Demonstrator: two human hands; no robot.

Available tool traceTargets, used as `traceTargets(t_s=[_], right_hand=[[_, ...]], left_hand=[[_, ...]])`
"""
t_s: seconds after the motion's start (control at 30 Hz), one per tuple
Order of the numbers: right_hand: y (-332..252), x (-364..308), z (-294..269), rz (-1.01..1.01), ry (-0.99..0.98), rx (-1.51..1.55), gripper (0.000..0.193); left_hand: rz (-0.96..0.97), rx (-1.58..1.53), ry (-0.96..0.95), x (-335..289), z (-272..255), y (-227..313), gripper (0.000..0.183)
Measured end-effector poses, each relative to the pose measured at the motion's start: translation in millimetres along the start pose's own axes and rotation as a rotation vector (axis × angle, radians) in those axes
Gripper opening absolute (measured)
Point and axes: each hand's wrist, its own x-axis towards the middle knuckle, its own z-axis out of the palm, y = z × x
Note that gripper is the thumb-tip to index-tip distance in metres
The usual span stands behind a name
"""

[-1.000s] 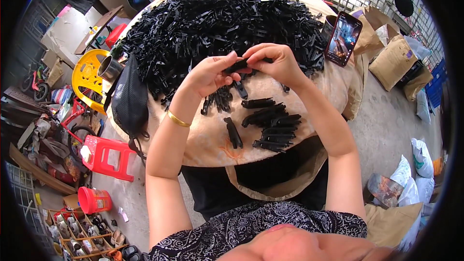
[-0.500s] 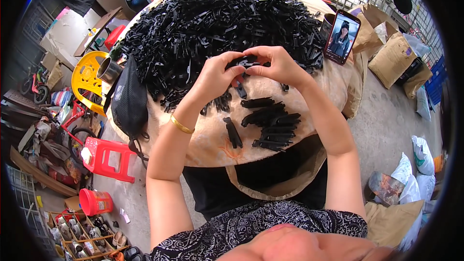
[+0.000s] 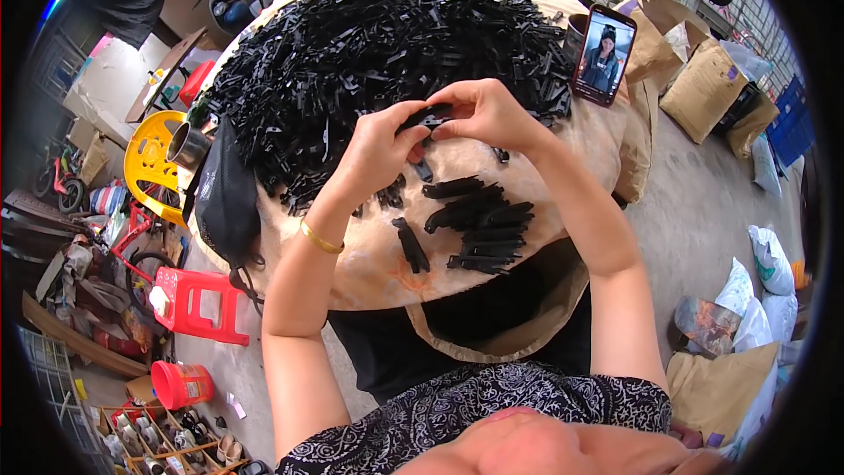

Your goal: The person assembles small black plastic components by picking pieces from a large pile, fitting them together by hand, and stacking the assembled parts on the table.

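Above the near side of the table, my left hand (image 3: 380, 148) and my right hand (image 3: 485, 116) pinch the two ends of a small, long black plastic piece (image 3: 431, 115); its exact kind does not show. Just beyond them spreads a wide heap of similar black pieces (image 3: 369, 53). On the tan cloth (image 3: 369, 273), below my hands, lies a bunch of black pieces (image 3: 488, 224) set side by side. To its left rests a smaller black bundle (image 3: 411, 244). One more piece (image 3: 425, 171) lies close under my fingers.
An open brown paper bag (image 3: 492, 356) sits at the table's near edge, by my lap. A phone (image 3: 605, 54) stands at the right, beside a metal cup (image 3: 576, 31). On the left are a black mesh bag (image 3: 226, 198), a yellow chair (image 3: 151, 163) and a red stool (image 3: 200, 306).
The whole view has shifted slightly. Both hands still hold the black piece between them, with their fingers somewhat repositioned on it. The bunches on the cloth look the same.
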Motion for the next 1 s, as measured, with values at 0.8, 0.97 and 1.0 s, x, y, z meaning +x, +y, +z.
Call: traceTargets(t_s=[0.8,0.97,1.0], right_hand=[[-5,-4,-1,-0.239,0.053,-0.461,0.024],[-4,1,-34,-0.059,0.042,0.074,0.031],[-6,1,-47,-0.091,0.086,0.137,0.039]], left_hand=[[-0.027,-0.156,0.004,7,-5,-15,0.023],[-0.052,-0.069,-0.026,0,7,1,0.023],[0.024,-0.047,-0.152,-4,10,-5,0.025]])
